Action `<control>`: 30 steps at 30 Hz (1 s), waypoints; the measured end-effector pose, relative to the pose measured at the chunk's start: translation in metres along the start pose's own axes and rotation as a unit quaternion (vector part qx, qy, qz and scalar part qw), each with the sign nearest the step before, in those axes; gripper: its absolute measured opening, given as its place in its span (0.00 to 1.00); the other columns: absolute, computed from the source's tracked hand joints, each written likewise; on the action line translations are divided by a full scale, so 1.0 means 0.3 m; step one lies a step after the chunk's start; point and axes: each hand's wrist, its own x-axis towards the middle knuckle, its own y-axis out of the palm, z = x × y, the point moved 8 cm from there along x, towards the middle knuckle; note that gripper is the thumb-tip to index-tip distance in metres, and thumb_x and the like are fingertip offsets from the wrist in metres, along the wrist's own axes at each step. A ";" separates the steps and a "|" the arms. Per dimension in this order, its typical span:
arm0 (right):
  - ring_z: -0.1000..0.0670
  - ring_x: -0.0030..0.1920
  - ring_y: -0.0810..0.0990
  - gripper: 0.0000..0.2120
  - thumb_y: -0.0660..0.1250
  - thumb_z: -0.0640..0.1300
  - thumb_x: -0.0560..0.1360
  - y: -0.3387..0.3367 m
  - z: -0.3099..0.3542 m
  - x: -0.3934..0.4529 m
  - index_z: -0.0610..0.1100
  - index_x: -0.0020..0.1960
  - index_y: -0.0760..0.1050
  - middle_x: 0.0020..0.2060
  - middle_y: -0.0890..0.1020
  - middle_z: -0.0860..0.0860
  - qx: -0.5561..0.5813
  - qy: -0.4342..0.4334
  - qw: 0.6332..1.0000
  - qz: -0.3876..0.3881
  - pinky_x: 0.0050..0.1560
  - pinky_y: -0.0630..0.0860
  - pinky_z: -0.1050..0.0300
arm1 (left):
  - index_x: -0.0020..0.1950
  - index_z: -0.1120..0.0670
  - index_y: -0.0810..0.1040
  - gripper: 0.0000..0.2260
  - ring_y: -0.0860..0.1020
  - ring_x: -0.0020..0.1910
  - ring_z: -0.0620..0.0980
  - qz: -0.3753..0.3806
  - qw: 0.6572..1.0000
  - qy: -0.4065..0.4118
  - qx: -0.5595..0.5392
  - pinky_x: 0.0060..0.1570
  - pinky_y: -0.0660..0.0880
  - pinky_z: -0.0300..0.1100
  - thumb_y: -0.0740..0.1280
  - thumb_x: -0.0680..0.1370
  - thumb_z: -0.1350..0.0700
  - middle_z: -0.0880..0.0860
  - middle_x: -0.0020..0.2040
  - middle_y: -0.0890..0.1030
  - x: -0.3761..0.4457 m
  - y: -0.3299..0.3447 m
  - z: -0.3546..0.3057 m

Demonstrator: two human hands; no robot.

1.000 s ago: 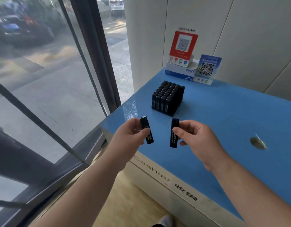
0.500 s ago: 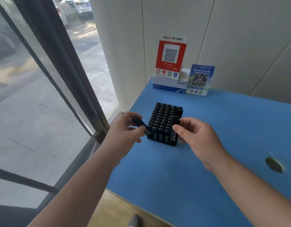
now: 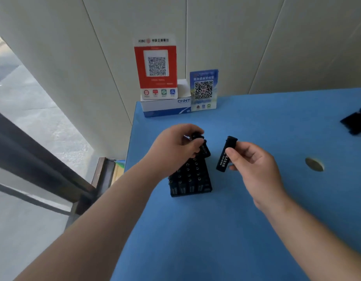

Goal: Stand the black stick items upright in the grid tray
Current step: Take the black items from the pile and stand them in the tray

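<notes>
A black grid tray [image 3: 190,190] packed with several upright black sticks stands on the blue table [image 3: 226,230]. My left hand [image 3: 173,147] hovers over the tray's far end and pinches one black stick [image 3: 204,149], which tilts down toward the far right corner. My right hand [image 3: 254,165] is to the right of the tray, above the table, and pinches a second black stick [image 3: 226,154] with white lettering, held nearly upright and leaning a little to the right.
A white and blue box [image 3: 165,107] with a red QR sign [image 3: 156,65] and a blue QR sign [image 3: 203,90] stands against the back wall. A round hole [image 3: 314,164] is in the table at right. Dark items [image 3: 355,122] lie at the far right edge.
The view has moved in over the table. My left hand has carried its stick over the tray's far end. My right hand has moved its stick away to the tray's right.
</notes>
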 end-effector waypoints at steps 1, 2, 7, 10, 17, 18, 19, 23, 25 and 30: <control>0.57 0.42 0.83 0.03 0.73 0.50 0.75 -0.006 -0.005 -0.009 0.56 0.48 0.84 0.43 0.86 0.55 -0.002 0.003 1.000 -0.008 0.43 0.80 0.63 | 0.52 0.43 0.78 0.05 0.81 0.37 0.37 0.005 0.999 0.020 0.046 0.37 0.73 0.26 0.69 0.78 0.53 0.42 0.41 0.83 0.022 0.011 -0.011; 0.57 0.42 0.83 0.05 0.72 0.52 0.74 -0.014 -0.011 -0.015 0.55 0.49 0.84 0.43 0.86 0.54 -0.007 0.005 1.000 -0.015 0.43 0.80 0.62 | 0.52 0.43 0.78 0.06 0.80 0.38 0.36 0.009 0.995 0.042 0.087 0.38 0.73 0.27 0.70 0.78 0.52 0.41 0.44 0.82 0.042 0.022 -0.020; 0.56 0.43 0.83 0.04 0.72 0.49 0.76 -0.054 -0.056 -0.033 0.56 0.49 0.84 0.43 0.86 0.54 -0.007 0.021 0.998 -0.050 0.44 0.81 0.59 | 0.55 0.47 0.79 0.06 0.74 0.42 0.40 0.024 0.964 0.107 0.242 0.46 0.75 0.41 0.68 0.79 0.49 0.43 0.51 0.77 0.110 0.071 -0.011; 0.57 0.42 0.83 0.04 0.72 0.49 0.75 -0.066 -0.077 -0.044 0.57 0.48 0.83 0.42 0.86 0.55 -0.005 0.027 0.998 -0.065 0.44 0.81 0.60 | 0.56 0.49 0.80 0.08 0.77 0.47 0.47 0.029 0.949 0.115 0.291 0.47 0.77 0.46 0.67 0.79 0.50 0.45 0.51 0.76 0.124 0.089 0.007; 0.56 0.43 0.83 0.06 0.72 0.45 0.77 -0.069 -0.107 -0.031 0.57 0.48 0.83 0.43 0.86 0.55 -0.009 0.039 0.997 -0.059 0.48 0.82 0.56 | 0.48 0.48 0.78 0.02 0.77 0.44 0.48 0.032 0.945 0.084 0.316 0.42 0.76 0.44 0.69 0.76 0.53 0.45 0.46 0.75 0.148 0.103 -0.003; 0.56 0.42 0.83 0.06 0.73 0.45 0.77 -0.066 -0.107 -0.026 0.56 0.47 0.83 0.42 0.86 0.55 -0.009 0.037 0.998 -0.057 0.48 0.82 0.56 | 0.46 0.48 0.77 0.01 0.77 0.44 0.49 0.034 0.940 0.079 0.329 0.40 0.75 0.44 0.68 0.77 0.52 0.45 0.46 0.75 0.150 0.107 -0.004; 0.57 0.42 0.83 0.06 0.73 0.44 0.77 -0.063 -0.105 -0.019 0.56 0.47 0.83 0.42 0.86 0.55 -0.007 0.035 0.998 -0.055 0.48 0.82 0.57 | 0.45 0.49 0.76 0.03 0.76 0.43 0.49 0.035 0.935 0.075 0.346 0.38 0.74 0.44 0.68 0.77 0.52 0.46 0.46 0.74 0.152 0.111 -0.006; 0.57 0.43 0.83 0.07 0.73 0.45 0.76 -0.056 -0.101 0.009 0.57 0.47 0.83 0.42 0.86 0.56 -0.013 0.026 0.999 -0.044 0.48 0.81 0.58 | 0.42 0.49 0.76 0.05 0.75 0.43 0.51 0.036 0.909 0.083 0.408 0.35 0.68 0.42 0.67 0.78 0.51 0.48 0.46 0.74 0.157 0.125 -0.015; 0.56 0.43 0.83 0.07 0.74 0.44 0.75 -0.051 -0.103 0.022 0.57 0.47 0.83 0.43 0.86 0.55 -0.017 0.023 0.999 -0.040 0.50 0.82 0.53 | 0.45 0.50 0.78 0.05 0.74 0.43 0.51 0.035 0.907 0.080 0.413 0.36 0.68 0.43 0.68 0.77 0.51 0.47 0.46 0.74 0.157 0.129 -0.015; 0.53 0.45 0.85 0.09 0.75 0.43 0.74 -0.017 -0.109 0.064 0.59 0.46 0.83 0.44 0.87 0.56 -0.045 0.011 0.999 -0.010 0.53 0.81 0.53 | 0.46 0.49 0.81 0.07 0.76 0.45 0.49 0.045 0.914 0.069 0.396 0.43 0.75 0.45 0.67 0.78 0.48 0.47 0.46 0.76 0.148 0.131 -0.009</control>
